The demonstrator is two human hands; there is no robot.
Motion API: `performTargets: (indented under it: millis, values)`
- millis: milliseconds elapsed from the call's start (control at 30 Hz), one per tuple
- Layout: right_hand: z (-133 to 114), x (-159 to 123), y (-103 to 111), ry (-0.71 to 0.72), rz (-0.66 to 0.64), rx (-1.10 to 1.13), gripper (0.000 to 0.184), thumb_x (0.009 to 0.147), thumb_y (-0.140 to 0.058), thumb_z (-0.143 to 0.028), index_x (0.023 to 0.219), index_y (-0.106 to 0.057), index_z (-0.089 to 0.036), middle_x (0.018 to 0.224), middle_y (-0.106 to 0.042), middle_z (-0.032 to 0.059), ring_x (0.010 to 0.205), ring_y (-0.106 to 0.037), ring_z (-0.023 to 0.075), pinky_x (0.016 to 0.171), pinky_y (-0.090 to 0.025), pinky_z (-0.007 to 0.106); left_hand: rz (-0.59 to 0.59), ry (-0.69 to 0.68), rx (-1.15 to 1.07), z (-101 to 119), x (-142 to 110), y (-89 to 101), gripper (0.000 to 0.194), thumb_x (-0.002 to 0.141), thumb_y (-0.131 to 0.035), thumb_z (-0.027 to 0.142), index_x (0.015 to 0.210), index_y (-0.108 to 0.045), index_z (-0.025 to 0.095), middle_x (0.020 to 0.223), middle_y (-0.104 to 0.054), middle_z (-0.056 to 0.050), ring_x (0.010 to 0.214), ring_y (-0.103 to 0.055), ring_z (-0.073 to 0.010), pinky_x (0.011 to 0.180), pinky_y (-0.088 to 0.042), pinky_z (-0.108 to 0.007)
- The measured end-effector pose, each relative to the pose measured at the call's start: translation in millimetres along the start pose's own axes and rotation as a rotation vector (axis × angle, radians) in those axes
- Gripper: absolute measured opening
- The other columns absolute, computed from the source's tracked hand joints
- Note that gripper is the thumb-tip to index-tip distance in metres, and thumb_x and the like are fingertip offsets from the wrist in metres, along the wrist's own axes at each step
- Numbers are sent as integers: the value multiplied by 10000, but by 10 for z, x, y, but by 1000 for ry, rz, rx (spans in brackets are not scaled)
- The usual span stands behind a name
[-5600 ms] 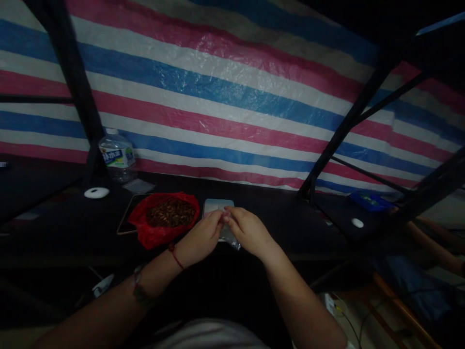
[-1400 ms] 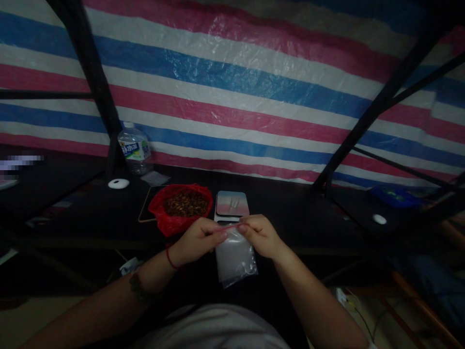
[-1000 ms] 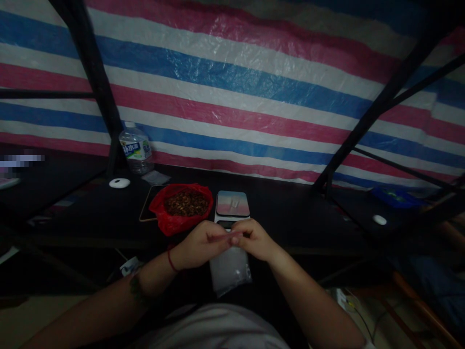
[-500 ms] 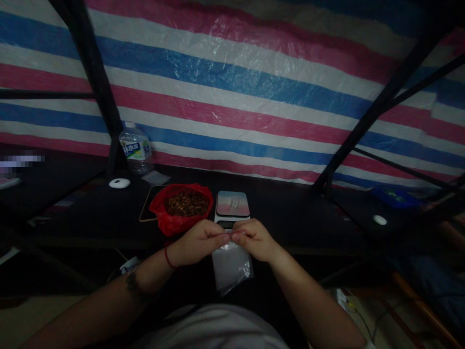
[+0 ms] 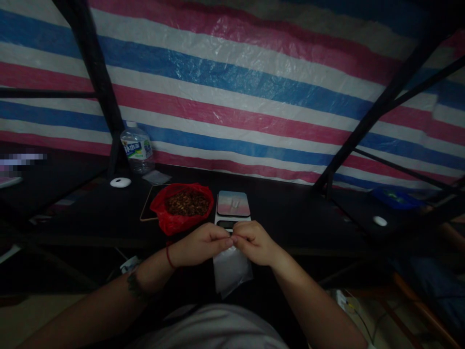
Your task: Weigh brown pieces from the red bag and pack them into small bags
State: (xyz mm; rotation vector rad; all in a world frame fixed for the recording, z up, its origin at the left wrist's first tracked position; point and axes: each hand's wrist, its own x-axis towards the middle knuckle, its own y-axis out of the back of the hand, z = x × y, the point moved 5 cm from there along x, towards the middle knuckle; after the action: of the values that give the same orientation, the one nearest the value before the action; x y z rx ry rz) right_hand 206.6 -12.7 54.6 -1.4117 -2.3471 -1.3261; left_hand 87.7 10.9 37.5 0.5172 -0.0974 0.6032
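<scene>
A clear plastic zip bag (image 5: 232, 271) hangs below my two hands, in front of the table edge. My left hand (image 5: 205, 244) pinches its top edge between thumb and fingers. On the other side, my right hand (image 5: 256, 244) pinches the same edge, and the two thumb tips meet at the middle. My fingers cover most of the bag's top strip. Just beyond my hands lies a small digital scale (image 5: 233, 203) with a shiny platform. Left of the scale, a red plastic bag (image 5: 172, 224) stands open, full of small brown pieces (image 5: 189, 202) I cannot identify.
A flat tablet-like object (image 5: 147, 208) lies partly under the red bag. Behind it are a large clear bottle (image 5: 138, 150) and a flat clear packet (image 5: 157, 177). White rounded devices (image 5: 120, 182) sit on the black table (image 5: 290, 213). At the right is a blue tray (image 5: 395, 198) near another person's arm.
Earlier the bag was bunched between my hands near the scale; it now hangs flat below them. Over the last second or so my hands have drawn together along its top edge.
</scene>
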Motion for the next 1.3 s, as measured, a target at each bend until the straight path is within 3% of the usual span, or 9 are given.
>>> performTargets:
  millis: [167,333,567,800,1033,1200,1300]
  values:
    - [25,-1,20,-63,40,5,439,941,-399,-395,559,-361,-182,542,-348,-39,503,-347,80,499,-260,221,75,11,73,51,3,36,453,885,-456,440,539,-396,154,536,-313,50,508,-311,-68,471,-239,-200]
    - [57,-13,48,-99,55,-9,476,943,-389,-448,552,-370,-177,546,-354,-36,507,-350,79,504,-253,226,-6,133,-74,-84,-13,38,530,862,-466,528,487,-407,158,443,-333,54,422,-292,-60,409,-207,-206]
    - [282,-44,65,-219,41,122,576,875,-414,-624,518,-383,-173,509,-317,-46,483,-301,70,470,-236,219,71,85,-8,-87,-21,93,541,863,-476,507,472,-329,165,494,-248,60,461,-247,-53,438,-177,-218]
    - [305,-47,139,-191,88,111,541,895,-448,-532,500,-389,-166,504,-320,-40,480,-321,69,465,-246,215,81,220,-83,-174,-6,72,548,829,-463,594,495,-425,161,432,-364,54,409,-309,-57,404,-205,-203]
    - [465,-76,107,-350,168,217,555,824,-492,-621,528,-450,-153,509,-341,-40,488,-311,68,435,-241,193,118,333,-87,-272,5,155,543,767,-531,629,526,-506,143,400,-414,54,376,-339,-55,393,-216,-186]
    - [517,-79,135,-382,204,233,545,811,-510,-621,535,-446,-155,518,-350,-39,494,-312,72,441,-249,197,196,313,-83,-315,28,170,500,769,-548,597,557,-504,147,416,-399,66,389,-338,-61,394,-215,-185]
    - [492,-83,253,-374,224,140,528,821,-526,-577,515,-431,-158,518,-350,-36,505,-325,77,454,-251,201,179,249,-12,-287,41,166,488,841,-466,553,573,-513,148,447,-450,45,419,-394,-76,428,-279,-192]
